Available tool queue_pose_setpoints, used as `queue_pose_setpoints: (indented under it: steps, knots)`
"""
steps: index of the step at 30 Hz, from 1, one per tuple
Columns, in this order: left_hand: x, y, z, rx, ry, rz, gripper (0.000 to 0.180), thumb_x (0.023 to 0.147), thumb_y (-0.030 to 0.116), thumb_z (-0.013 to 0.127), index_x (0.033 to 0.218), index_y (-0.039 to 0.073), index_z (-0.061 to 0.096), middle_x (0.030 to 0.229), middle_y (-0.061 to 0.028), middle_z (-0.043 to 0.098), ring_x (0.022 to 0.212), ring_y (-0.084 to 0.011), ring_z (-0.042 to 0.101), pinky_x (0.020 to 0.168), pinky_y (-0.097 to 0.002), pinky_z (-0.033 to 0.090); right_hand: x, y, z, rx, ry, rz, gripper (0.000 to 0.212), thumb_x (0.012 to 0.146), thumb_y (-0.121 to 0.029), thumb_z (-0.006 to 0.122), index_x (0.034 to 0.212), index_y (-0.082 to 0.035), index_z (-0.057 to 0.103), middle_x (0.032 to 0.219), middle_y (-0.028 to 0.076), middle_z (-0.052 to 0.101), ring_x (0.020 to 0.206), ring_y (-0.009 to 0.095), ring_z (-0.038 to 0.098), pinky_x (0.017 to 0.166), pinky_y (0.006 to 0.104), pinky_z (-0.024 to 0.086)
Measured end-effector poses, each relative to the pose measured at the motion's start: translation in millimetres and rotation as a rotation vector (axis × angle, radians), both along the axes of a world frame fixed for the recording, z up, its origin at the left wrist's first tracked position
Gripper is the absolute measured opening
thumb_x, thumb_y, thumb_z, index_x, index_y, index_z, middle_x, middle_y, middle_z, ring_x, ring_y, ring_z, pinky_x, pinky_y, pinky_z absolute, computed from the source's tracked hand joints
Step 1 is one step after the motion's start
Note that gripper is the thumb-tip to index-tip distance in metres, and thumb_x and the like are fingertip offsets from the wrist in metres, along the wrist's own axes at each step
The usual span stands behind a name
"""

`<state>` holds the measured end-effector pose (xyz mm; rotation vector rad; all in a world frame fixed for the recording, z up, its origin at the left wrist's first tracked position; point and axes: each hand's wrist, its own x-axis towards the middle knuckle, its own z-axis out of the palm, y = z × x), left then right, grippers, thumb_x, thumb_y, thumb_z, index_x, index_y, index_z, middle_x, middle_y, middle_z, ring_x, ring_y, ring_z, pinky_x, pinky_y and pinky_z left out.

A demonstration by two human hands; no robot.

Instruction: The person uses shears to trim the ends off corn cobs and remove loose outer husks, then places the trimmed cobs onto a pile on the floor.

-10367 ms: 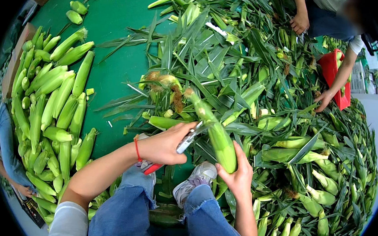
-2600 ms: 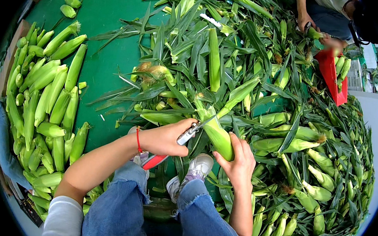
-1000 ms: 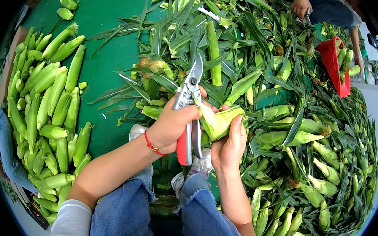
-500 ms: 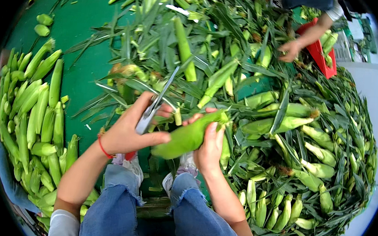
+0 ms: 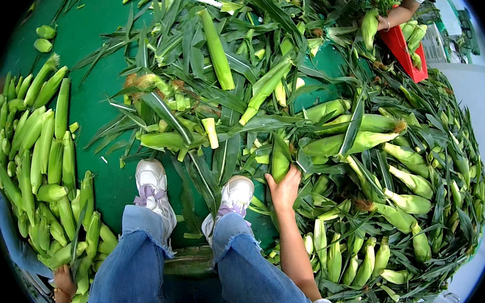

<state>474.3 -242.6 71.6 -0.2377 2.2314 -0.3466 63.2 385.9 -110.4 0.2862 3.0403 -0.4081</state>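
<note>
My right hand [image 5: 285, 186] is closed around the lower end of a green ear of corn [image 5: 279, 160] in its husk, thumb on one side and fingers on the other. That ear lies among loose husk leaves just beyond my right shoe. At the lower left, my left hand [image 5: 63, 281], with a red band at the wrist, is by the near end of a pile of ears of corn [image 5: 43, 145]. It is nearest to an ear [image 5: 68, 256] lying across the pile. Its fingers are mostly hidden. The metal blade tool is out of sight.
A wide heap of corn and husk leaves [image 5: 411, 203] curves along the right. More leaves and cut stalk pieces [image 5: 210, 133] litter the green surface [image 5: 99, 87] ahead. At the far right, another person's hand [image 5: 385, 22] holds an ear [image 5: 369, 29] beside a red basket [image 5: 405, 53].
My left hand has moved down to the lower-left pile. My right hand has left the ear it held in front of me and gripped another at the right. The co-worker's hand now has an ear.
</note>
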Motion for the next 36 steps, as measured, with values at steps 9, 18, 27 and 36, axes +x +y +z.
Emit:
queue_pose_setpoints:
  steps: [9, 18, 27, 36]
  knots:
    - [-212, 71, -11, 0.655, 0.526, 0.890, 0.047, 0.066, 0.000, 0.056, 0.111, 0.003, 0.043, 0.090, -0.0109, 0.052, 0.082, -0.0247, 0.055, 0.066, -0.0346, 0.043, -45, -48, 67, -1.978, -0.163, -0.335, 0.063, 0.075, -0.035, 0.066, 0.125, -0.005, 0.042, 0.115, 0.015, 0.053, 0.100, 0.029, 0.055, 0.087, 0.0423, 0.047]
    - [-466, 322, -52, 1.980, -0.274, 1.026, 0.045, 0.078, 0.004, 0.065, 0.116, 0.003, 0.041, 0.101, -0.0114, 0.056, 0.087, -0.0213, 0.062, 0.078, -0.0321, 0.049, -82, -100, 126, -2.090, 0.118, -0.220, 0.078, 0.080, -0.067, 0.042, 0.133, -0.010, 0.036, 0.125, 0.012, 0.049, 0.107, 0.024, 0.052, 0.090, 0.0386, 0.044]
    - [-451, 321, -66, 1.317, 0.632, 0.301, 0.051, 0.074, 0.012, 0.066, 0.115, 0.002, 0.038, 0.096, -0.0150, 0.053, 0.083, -0.0292, 0.057, 0.069, -0.0347, 0.045, -67, -106, 99, -1.957, 0.008, -0.504, 0.047, 0.083, -0.020, 0.062, 0.124, -0.007, 0.041, 0.122, 0.011, 0.050, 0.113, 0.023, 0.047, 0.099, 0.0403, 0.037]
    - [-422, 326, -53, 1.742, -0.418, 1.438, 0.070, 0.071, 0.000, 0.053, 0.136, 0.006, 0.027, 0.106, -0.0041, 0.051, 0.104, -0.0155, 0.050, 0.080, -0.0254, 0.041, -63, -106, 105, -1.762, 0.477, -0.609, 0.046, 0.083, -0.019, 0.061, 0.121, -0.003, 0.042, 0.119, 0.014, 0.050, 0.112, 0.025, 0.049, 0.098, 0.0425, 0.038]
